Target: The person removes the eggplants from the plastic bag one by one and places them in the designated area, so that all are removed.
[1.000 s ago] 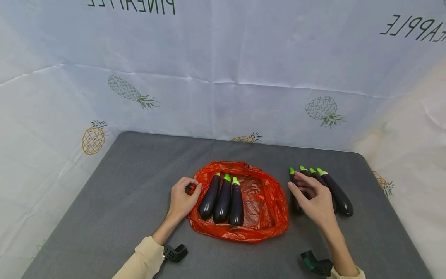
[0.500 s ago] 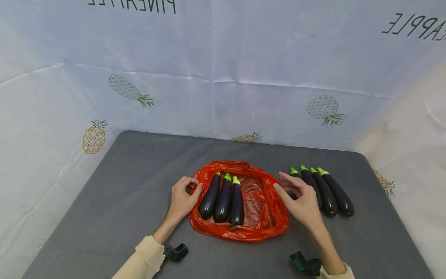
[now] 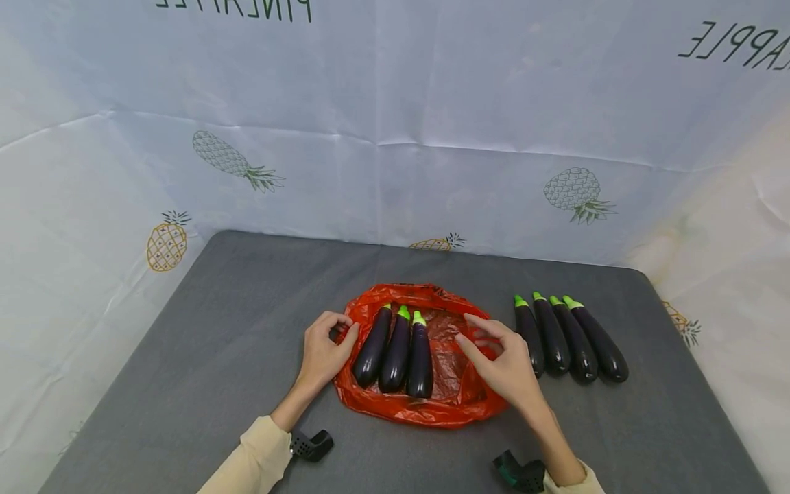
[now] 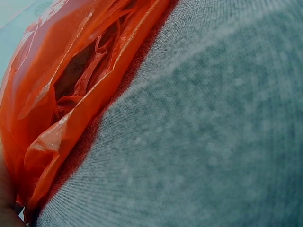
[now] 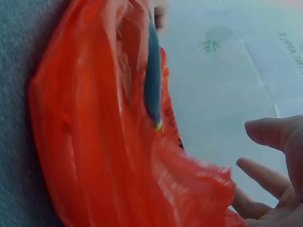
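A grey, cloth-covered table [image 3: 234,322] with rounded far corners carries everything here. Near its middle an orange-red plastic bag [image 3: 459,398] lies spread flat on the cloth, with three dark eggplants [image 3: 396,351] side by side on its left half, green caps pointing far. To the right of the bag, directly on the grey cloth, four more eggplants [image 3: 570,337] lie in a close row, caps also pointing to the far edge.
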Tool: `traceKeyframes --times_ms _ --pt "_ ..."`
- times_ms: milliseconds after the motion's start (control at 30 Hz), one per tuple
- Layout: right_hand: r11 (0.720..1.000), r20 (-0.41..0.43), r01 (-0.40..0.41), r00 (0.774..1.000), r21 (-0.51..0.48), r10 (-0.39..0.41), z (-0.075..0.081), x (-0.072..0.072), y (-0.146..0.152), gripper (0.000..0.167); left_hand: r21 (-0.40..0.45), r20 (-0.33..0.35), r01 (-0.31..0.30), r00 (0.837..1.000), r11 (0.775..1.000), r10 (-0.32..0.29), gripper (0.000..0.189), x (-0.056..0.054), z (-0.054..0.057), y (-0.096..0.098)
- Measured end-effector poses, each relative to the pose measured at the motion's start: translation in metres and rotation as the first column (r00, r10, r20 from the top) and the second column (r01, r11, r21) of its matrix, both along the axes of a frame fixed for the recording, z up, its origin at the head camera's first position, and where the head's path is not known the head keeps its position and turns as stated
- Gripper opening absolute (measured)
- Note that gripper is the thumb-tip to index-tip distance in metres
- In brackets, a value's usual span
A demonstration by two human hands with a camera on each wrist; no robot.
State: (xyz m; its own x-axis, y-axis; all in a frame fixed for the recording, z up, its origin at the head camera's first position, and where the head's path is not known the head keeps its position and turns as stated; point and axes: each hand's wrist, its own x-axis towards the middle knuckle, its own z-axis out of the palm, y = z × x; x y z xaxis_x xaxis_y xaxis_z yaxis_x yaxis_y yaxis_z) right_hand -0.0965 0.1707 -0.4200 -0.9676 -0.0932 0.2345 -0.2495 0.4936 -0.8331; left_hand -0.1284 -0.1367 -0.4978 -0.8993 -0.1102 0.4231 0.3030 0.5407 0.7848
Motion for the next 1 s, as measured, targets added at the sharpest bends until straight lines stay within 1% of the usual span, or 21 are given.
traceKeyframes --times_ms 133,200,267,433,567,700,1000 --pt "1.000 -0.010 -0.030 0.999 0.005 0.030 -0.005 0.001 -0.006 0.039 0.001 -0.009 0.002 1.000 1.000 -0.002 0.007 0.000 0.000 -0.001" --pt "0.999 0.001 -0.047 0.999 0.017 0.047 -0.006 0.002 -0.009 0.041 0.001 -0.014 0.002 1.000 1.000 -0.002 0.007 0.000 -0.001 -0.001" --pt "0.997 0.025 -0.067 0.998 0.028 0.066 -0.008 0.003 -0.013 0.042 0.004 -0.018 0.004 1.000 1.000 -0.004 0.007 0.000 -0.001 -0.001" --pt "0.995 0.124 -0.098 0.988 0.020 0.094 -0.011 0.004 -0.022 0.047 -0.002 -0.041 0.003 0.999 1.000 -0.003 0.008 -0.001 -0.003 -0.001" --pt "0.997 0.196 -0.081 0.977 0.002 0.079 -0.015 0.006 -0.030 0.049 -0.006 -0.052 0.002 0.999 1.000 -0.002 0.009 -0.001 -0.005 -0.001" --pt "0.998 0.247 -0.053 0.967 -0.024 0.057 -0.019 0.007 -0.037 0.051 -0.005 -0.051 0.003 0.999 1.000 -0.003 0.009 -0.002 -0.005 -0.001" --pt "1.000 0.281 -0.013 0.960 -0.004 0.013 -0.023 0.008 -0.045 0.053 -0.001 -0.056 0.006 0.998 1.000 -0.006 0.009 -0.002 -0.004 0.000"
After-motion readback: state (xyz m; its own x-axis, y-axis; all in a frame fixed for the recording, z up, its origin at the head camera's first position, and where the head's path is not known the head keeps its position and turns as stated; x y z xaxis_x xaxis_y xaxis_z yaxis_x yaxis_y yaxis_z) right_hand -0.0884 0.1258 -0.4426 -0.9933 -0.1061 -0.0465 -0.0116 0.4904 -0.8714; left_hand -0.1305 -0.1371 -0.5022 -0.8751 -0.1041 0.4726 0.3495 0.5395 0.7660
